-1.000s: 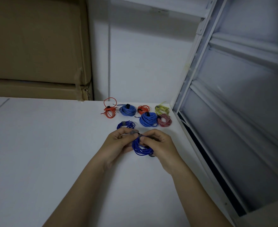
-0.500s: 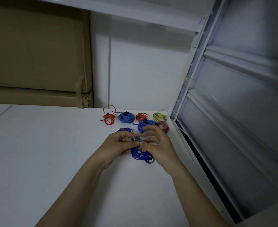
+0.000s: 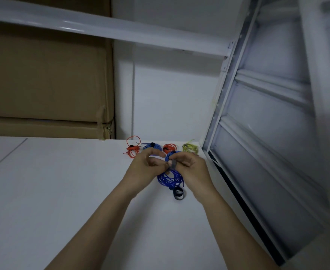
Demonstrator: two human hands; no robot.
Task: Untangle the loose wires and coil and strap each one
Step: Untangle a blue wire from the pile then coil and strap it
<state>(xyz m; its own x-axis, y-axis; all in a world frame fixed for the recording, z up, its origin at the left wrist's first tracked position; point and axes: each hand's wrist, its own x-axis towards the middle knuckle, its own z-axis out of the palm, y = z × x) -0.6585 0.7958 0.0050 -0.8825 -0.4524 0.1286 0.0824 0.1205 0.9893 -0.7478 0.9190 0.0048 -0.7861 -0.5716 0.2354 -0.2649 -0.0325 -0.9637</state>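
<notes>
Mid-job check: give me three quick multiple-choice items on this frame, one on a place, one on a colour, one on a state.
1. Where does the black strap roll lie?
A. on the cardboard box
B. on the table just near of the held coil
C. on the shelf beam

2. What colour is the held coil?
A. yellow
B. red
C. dark blue

3. What is the grey strap doing?
A. pinched by both hands at the coil's top
B. lying loose
C. still rolled

B: roll beside the coil's near edge. C: blue loops. A: left hand and right hand meet there.

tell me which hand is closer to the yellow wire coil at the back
Right. The right hand sits just in front of the yellow coil, almost below it in the view; the left hand is farther off to the left, nearer the orange coils. Both pinch the strap.
</notes>
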